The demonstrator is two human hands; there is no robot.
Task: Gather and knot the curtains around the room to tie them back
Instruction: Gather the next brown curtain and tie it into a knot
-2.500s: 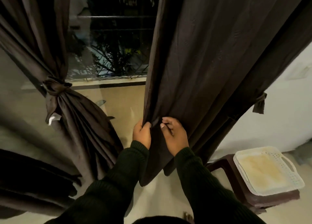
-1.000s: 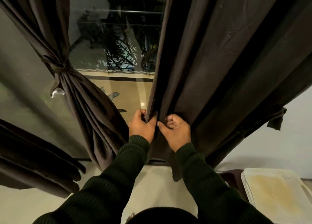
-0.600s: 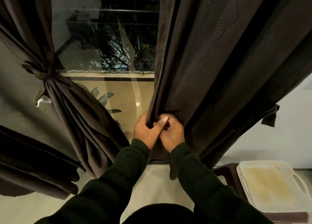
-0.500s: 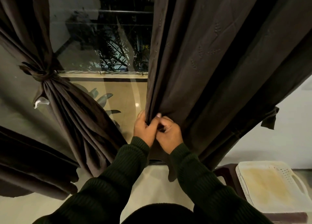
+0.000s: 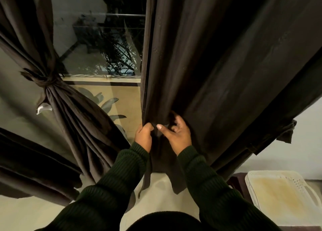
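Note:
A dark brown curtain (image 5: 217, 65) hangs loose on the right of the glass door, spreading wide toward the right wall. My left hand (image 5: 143, 136) grips its gathered left edge in a fist. My right hand (image 5: 176, 135) sits just to the right, thumb pressed on the fold, fingers curled and reaching into the fabric behind it. On the left, another brown curtain (image 5: 75, 119) is bundled and tied with a knot (image 5: 46, 79) at mid height.
A glass door (image 5: 104, 56) between the curtains shows a dark balcony with plants. A white plastic tray (image 5: 280, 190) rests on a dark stool (image 5: 238, 182) at the lower right. Dark fabric (image 5: 26, 161) lies at the lower left. The floor is pale.
My right hand has opened out from beside the left and moved a little right, reaching for more fabric. My left hand keeps its grip on the gathered edge.

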